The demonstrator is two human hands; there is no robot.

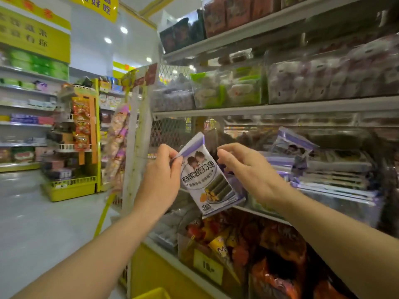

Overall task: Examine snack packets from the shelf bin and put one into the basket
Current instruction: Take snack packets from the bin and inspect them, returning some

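A white and purple snack packet (208, 178), printed with green rolls, is held up in front of the middle shelf. My left hand (160, 175) pinches its upper left corner between thumb and fingers. Just right of the packet's top edge is my right hand (246, 171), fingers curled; whether it touches the packet I cannot tell. Behind it lies the clear shelf bin (336, 180) with several more purple packets stacked flat. A yellow basket corner (151, 294) shows at the bottom edge, below my left forearm.
Shelves of packed snacks rise to the right, with a lower bin of orange and red packets (259, 251) under the packet. A white shelf post (138, 137) stands left of my hands. A yellow display rack (73, 147) stands on the aisle floor at left.
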